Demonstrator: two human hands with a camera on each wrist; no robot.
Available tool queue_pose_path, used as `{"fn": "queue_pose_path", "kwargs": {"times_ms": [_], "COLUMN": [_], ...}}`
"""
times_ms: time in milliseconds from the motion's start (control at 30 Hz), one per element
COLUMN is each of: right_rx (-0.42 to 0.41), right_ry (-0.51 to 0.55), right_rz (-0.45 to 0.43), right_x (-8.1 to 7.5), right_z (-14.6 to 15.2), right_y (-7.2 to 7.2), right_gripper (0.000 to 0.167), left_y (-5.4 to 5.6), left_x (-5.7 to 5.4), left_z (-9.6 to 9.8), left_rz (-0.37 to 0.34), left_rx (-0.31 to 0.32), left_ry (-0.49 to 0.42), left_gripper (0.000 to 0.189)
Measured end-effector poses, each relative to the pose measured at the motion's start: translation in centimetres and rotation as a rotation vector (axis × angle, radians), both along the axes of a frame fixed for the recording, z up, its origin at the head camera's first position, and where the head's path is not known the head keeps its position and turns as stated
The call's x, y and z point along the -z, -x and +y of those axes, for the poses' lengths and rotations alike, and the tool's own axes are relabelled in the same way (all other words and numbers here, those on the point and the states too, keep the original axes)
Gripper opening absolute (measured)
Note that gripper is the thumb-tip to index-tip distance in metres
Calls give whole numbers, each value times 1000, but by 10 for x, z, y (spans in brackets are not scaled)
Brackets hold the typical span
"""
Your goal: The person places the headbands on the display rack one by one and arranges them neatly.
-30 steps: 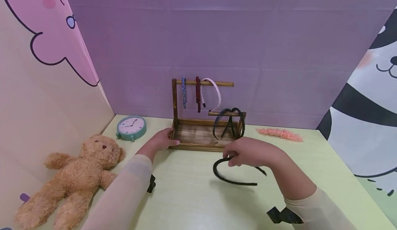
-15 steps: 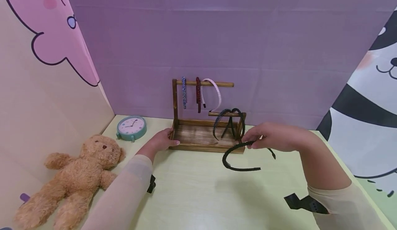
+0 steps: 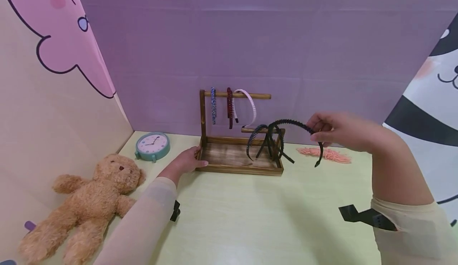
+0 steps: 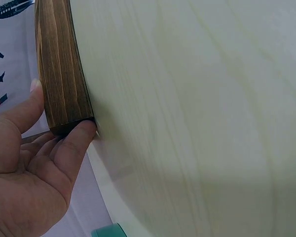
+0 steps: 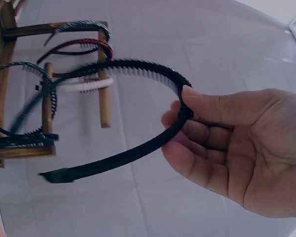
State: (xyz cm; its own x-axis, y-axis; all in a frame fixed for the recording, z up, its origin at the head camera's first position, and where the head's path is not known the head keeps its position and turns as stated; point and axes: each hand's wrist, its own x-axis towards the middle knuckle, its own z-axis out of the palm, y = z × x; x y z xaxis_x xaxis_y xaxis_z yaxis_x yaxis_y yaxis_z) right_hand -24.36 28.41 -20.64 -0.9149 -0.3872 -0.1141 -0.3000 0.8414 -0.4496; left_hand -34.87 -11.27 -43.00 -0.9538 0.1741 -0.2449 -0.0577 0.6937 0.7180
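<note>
In the head view, my right hand [image 3: 343,132] pinches a black toothed headband [image 3: 291,122] by one side, to the right of a wooden rack [image 3: 236,169]. Its far end overlaps the rack's lower bar in this view. The right wrist view shows the thumb and fingertips on the headband [image 5: 123,155], its ends pointing toward the rack. My left hand [image 3: 183,161] grips the rack's left front corner, thumb on top and fingers around the wooden end [image 4: 64,74]. From the upper bar hang a blue headband [image 3: 214,106], a dark red one [image 3: 229,104] and a white one [image 3: 252,106]. Dark headbands [image 3: 253,138] hang on the lower bar.
A teal clock [image 3: 152,146] lies left of the rack, with a brown teddy bear [image 3: 94,205] nearer the front. Pink yarn [image 3: 336,155] lies on the table [image 3: 229,217] to the right. A purple backdrop [image 3: 322,50] stands behind.
My right hand has risen and moved right, away from the table, with the black headband. The headband has turned so its ends now point down. My left hand stays on the rack.
</note>
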Motion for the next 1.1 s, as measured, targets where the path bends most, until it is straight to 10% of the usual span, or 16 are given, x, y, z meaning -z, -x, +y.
{"fn": "queue_pose_path", "kwargs": {"times_ms": [467, 1100], "right_rx": [345, 367], "right_ry": [241, 401], "right_rz": [285, 352], "right_x": [17, 66], "right_z": [-1, -84], "right_y": [59, 123], "right_gripper": [62, 40], "left_y": [0, -1], "left_x": [-1, 1], "left_z": [0, 0], "left_rz": [2, -9], "left_rx": [0, -10], "left_ry": [-6, -10], "left_gripper": [82, 83]}}
